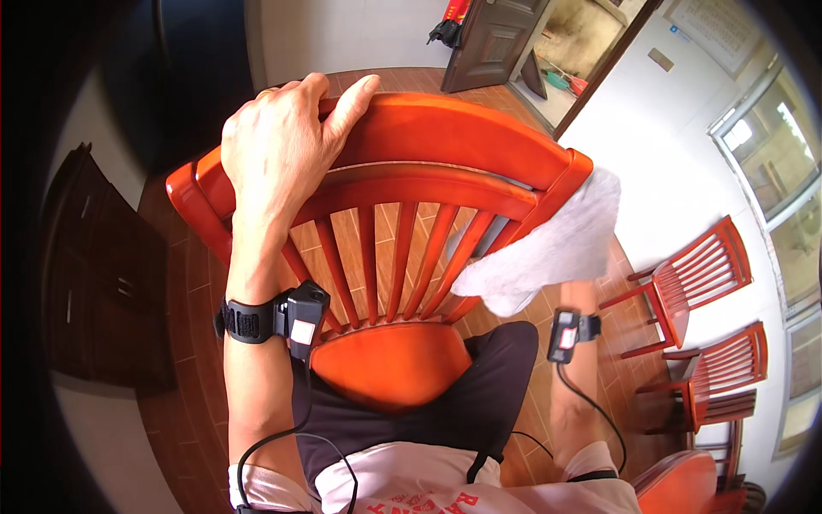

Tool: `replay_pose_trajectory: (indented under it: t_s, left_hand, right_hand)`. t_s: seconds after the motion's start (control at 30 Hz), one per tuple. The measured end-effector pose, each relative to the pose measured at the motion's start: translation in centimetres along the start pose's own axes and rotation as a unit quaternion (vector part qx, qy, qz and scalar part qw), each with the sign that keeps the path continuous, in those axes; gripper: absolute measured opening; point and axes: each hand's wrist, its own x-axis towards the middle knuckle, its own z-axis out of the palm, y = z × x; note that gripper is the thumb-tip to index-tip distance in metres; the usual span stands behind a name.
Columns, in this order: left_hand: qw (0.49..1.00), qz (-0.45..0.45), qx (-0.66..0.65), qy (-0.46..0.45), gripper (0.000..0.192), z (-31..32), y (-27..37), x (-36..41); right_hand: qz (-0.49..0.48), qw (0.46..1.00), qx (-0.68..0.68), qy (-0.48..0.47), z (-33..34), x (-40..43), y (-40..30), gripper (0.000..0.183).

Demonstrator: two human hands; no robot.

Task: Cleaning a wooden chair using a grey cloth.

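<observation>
A reddish-orange wooden chair stands before me, its slatted back upright and its seat between my legs. My left hand grips the left part of the curved top rail, thumb lying along its upper edge. At the right post of the backrest is a light grey cloth. My right hand is hidden under this cloth; only the wrist and forearm show below it. The cloth drapes over the post's outer side, and its fingers' hold cannot be seen. Both wrists wear black strapped devices with cables.
Similar wooden chairs stand along the white wall at right, below windows. A round-edged reddish seat or tabletop is at lower right. A dark wooden cabinet stands at left. An open door is at the top, beyond the tiled floor.
</observation>
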Motion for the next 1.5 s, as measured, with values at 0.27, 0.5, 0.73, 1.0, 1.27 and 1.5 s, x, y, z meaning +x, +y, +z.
replay_pose_trajectory:
  t_s: [0.27,0.5,0.73,1.0,1.27,1.5]
  left_hand:
    - [1.000,-0.005,-0.019,0.005,0.054,0.3,0.7,0.3]
    - [1.000,-0.010,0.002,0.002,0.051,-0.2,0.4,0.1]
    - [0.999,-0.021,0.035,-0.018,0.051,-0.3,0.4,-0.1]
    - [0.999,-0.019,0.048,-0.012,0.055,-0.4,0.6,0.4]
    - [0.999,-0.015,0.052,-0.003,0.053,-0.3,0.6,0.4]
    - [0.999,-0.006,0.039,0.019,0.053,-0.1,0.6,0.2]
  right_hand:
    - [0.023,0.993,-0.115,-0.031,-4.7,2.3,7.6,0.030]
    - [0.012,0.989,-0.131,-0.070,-4.1,3.9,8.2,0.029]
    - [0.000,0.986,-0.130,-0.103,-3.6,4.8,9.0,0.028]
    - [-0.019,0.984,-0.128,-0.125,-3.5,5.7,9.2,0.027]
    - [-0.014,0.984,-0.117,-0.136,-3.5,4.6,10.0,0.026]
    - [-0.014,0.985,-0.115,-0.127,-3.6,4.2,8.7,0.025]
